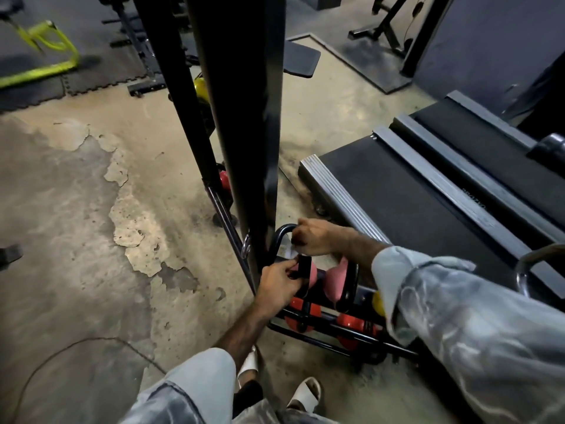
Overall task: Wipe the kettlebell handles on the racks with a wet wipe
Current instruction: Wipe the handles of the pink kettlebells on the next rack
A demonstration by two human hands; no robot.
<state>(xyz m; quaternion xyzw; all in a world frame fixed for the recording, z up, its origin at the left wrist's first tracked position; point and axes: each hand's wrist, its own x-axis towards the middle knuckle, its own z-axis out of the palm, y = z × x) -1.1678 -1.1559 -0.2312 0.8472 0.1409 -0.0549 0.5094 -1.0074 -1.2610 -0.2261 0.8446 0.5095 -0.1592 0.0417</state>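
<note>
A black rack [305, 333] stands low on the floor with pink and red kettlebells on its shelves. My right hand [315, 238] grips the black handle [282, 232] of a kettlebell on the upper shelf, with a white wet wipe [289, 250] bunched under its fingers. My left hand [279, 283] holds the black handle [304, 266] of a pink kettlebell [312, 278] just below. A second pink kettlebell [336, 278] sits to the right. Red kettlebells [301, 313] lie on the bottom shelf.
A tall black upright post [247, 117] rises right beside the rack. A treadmill [412, 191] lies to the right, close to my right arm. Worn concrete floor [76, 240] spreads to the left. My feet in white sandals [305, 393] stand before the rack.
</note>
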